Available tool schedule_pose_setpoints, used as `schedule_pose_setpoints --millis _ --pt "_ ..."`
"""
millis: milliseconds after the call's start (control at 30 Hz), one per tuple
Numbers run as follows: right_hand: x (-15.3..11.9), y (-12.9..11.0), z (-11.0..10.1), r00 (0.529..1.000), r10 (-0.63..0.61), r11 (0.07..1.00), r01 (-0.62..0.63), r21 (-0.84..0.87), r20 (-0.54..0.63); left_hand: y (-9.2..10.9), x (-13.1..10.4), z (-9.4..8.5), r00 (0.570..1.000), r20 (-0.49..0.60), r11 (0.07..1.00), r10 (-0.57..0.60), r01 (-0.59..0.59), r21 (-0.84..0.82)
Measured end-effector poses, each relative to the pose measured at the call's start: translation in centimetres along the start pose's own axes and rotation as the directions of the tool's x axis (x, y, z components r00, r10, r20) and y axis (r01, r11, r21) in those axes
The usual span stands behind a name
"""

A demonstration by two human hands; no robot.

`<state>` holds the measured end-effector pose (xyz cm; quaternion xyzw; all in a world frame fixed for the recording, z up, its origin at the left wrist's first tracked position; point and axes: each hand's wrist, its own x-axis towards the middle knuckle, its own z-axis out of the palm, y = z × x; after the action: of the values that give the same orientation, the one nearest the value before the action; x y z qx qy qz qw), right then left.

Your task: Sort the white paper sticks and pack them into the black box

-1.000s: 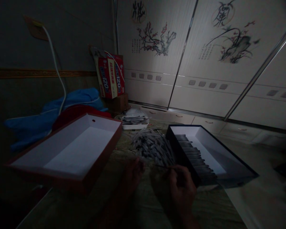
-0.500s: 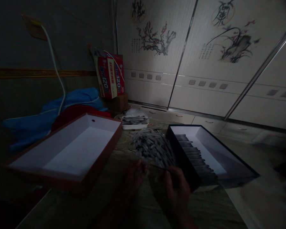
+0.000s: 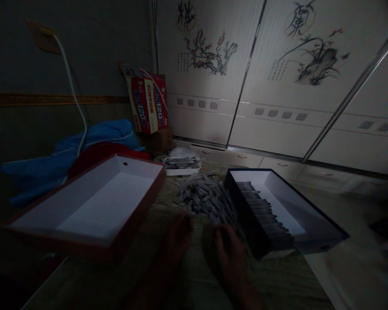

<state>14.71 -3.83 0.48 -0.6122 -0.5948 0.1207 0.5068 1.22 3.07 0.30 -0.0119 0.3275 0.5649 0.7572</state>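
My left hand (image 3: 180,234) is low over the table with its fingers curled together; what they hold, if anything, is lost in the dark. A short gap to its right, my right hand (image 3: 229,249) has thumb and fingertips closed in a pinch, their contents hidden too. Just beyond both hands lies a loose pile of slim grey pen-like sticks (image 3: 207,196). A dark-edged box (image 3: 245,215) with a white inside stands right of the pile. Along its left side runs a row of pen-like sticks (image 3: 267,211).
On the left is a red-edged box (image 3: 93,206) with a bare white inside. A white tray (image 3: 183,171) of similar sticks sits behind the pile. Blue cloth (image 3: 97,135) and a red printed carton (image 3: 148,103) are farther back, before sliding cupboard doors (image 3: 207,82).
My right hand has moved a little left, towards my left hand. The thin dark stick seen between the hands earlier no longer shows.
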Motion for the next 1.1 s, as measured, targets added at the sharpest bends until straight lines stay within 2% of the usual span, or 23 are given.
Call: schedule_pose_setpoints --millis 67,133,267,367,533,667,867,1100 --pt "0.4 0.2 0.0 1.0 0.028 0.999 -0.028 -0.042 -0.005 0.5 0.2 -0.1 1.0 0.002 0.998 0.009 -0.009 -0.063" --pt "1.2 0.3 0.0 0.999 0.028 0.993 -0.024 -0.113 0.041 0.8 0.4 -0.2 1.0 0.019 0.997 0.022 -0.02 -0.075" --pt "3.4 0.0 1.0 0.959 0.006 0.927 0.102 -0.361 0.284 0.9 0.4 -0.1 0.999 -0.005 0.998 0.049 -0.049 -0.051" --pt "5.2 0.1 2.6 0.921 0.015 0.835 0.203 -0.511 0.39 0.8 0.5 0.1 0.997 -0.039 0.997 0.073 -0.074 -0.031" --pt "7.2 0.0 5.2 0.895 -0.009 0.782 0.283 -0.554 0.445 0.9 0.7 -0.1 0.993 -0.037 0.993 0.114 -0.114 -0.004" --pt "7.8 -0.1 6.1 0.878 -0.007 0.75 0.321 -0.579 0.478 1.0 0.8 -0.2 0.993 -0.032 0.994 0.111 -0.111 0.005" --pt "7.7 0.3 5.6 0.865 0.0 0.737 0.339 -0.584 0.502 1.0 1.1 -0.5 0.992 -0.034 0.993 0.12 -0.12 0.003" --pt "7.2 1.2 4.7 0.88 0.027 0.779 0.279 -0.561 0.475 0.9 1.1 -0.5 0.994 0.008 0.994 0.106 -0.106 0.01"
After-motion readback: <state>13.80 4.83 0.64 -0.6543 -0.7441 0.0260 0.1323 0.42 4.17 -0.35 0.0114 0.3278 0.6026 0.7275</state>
